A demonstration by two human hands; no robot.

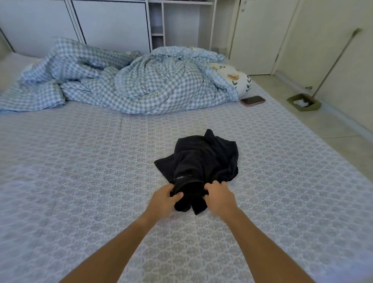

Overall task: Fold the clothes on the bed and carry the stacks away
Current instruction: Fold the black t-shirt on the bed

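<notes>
The head view looks down a bed [75,158] covered with a pale patterned sheet. A crumpled black garment [201,161] lies on that sheet near the middle of the bed's near half, bunched into an uneven heap with a small pale mark on the fabric of its near side.

Both bare forearms reach forward from the lower edge of the picture to the near end of the black garment. The left hand [163,201] has its fingers and thumb curled round a fold at the near left edge of the garment, with the thumb pressed over the cloth. The right hand [218,197] grips the near right edge in the same way, its fingers curled into the fabric. Between the two hands a short flap of the garment hangs down onto the sheet.

Beyond the black garment, across the far part of the bed, a blue and white checked duvet [130,86] lies rumpled in a long mound. To the far right of the garment, a pillow [238,78] with a leaf print pokes out from under the duvet's right end, and a phone [253,100] lies flat on the sheet just beside it.

Farther right, off the bed, a dustpan [304,103] stands on the floor with its long handle leaning against the wall. White cabinets [101,17] stand behind the bed.
</notes>
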